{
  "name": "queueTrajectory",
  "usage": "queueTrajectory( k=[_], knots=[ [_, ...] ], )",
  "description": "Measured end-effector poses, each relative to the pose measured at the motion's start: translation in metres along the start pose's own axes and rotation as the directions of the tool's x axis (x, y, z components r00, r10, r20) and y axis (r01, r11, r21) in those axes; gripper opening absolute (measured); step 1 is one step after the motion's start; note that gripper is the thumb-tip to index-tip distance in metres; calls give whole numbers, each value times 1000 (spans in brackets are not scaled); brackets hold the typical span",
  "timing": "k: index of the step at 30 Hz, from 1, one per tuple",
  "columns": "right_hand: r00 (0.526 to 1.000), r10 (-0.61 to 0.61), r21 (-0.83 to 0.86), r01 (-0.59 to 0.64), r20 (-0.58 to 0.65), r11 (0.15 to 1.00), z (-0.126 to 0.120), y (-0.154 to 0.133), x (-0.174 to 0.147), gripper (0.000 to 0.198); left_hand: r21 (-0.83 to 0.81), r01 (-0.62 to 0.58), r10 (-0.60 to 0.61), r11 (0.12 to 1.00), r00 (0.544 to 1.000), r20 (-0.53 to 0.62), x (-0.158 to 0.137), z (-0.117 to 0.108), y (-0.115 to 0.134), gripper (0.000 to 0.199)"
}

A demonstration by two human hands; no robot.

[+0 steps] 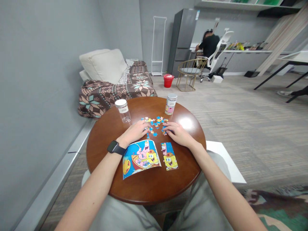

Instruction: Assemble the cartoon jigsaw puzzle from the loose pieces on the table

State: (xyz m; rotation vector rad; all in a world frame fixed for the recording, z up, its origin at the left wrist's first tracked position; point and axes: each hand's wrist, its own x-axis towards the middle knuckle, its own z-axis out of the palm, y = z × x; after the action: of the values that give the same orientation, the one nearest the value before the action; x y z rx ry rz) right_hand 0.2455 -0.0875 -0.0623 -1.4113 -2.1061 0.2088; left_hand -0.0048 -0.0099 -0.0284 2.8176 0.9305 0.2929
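Note:
Several loose jigsaw pieces (155,123) in blue, yellow and pink lie in a heap on a round brown table (103,144). My left hand (136,131), a dark watch (115,147) on its wrist, rests at the heap's left side with fingers stretched over some pieces. Across from it, my right hand (176,132) has its fingers spread on pieces at the right edge. What lies beneath the fingertips is partly hidden. Nearer to me are a curled cartoon picture sheet (141,157) and, to its right, a joined section of puzzle (169,156).
A clear jar with a white lid (123,110) stands at the table's back left, a printed jar (170,104) at the back right. Beyond are a covered sofa (115,83), a red bucket (168,81), a gold-framed chair (190,72) and a seated person (209,45).

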Motion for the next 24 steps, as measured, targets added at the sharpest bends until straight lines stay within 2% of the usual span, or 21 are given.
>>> queueTrajectory(
  k=[9, 19, 24],
  knots=[
    [1000, 0, -24, 1, 9, 1000, -1, 2, 0, 30, 20, 17, -17, 1000, 1000, 5, 1, 1, 6, 30],
    [999, 12, -37, -11, 29, 999, -2, 2, 0, 34, -31, 17, -19, 999, 997, -77, 2, 2, 2, 14],
    [1000, -4, -7, 4, 3, 1000, -2, 6, 0, 29, -9, 121, -121, 993, 983, -136, -1, -6, -8, 19]
  ],
)
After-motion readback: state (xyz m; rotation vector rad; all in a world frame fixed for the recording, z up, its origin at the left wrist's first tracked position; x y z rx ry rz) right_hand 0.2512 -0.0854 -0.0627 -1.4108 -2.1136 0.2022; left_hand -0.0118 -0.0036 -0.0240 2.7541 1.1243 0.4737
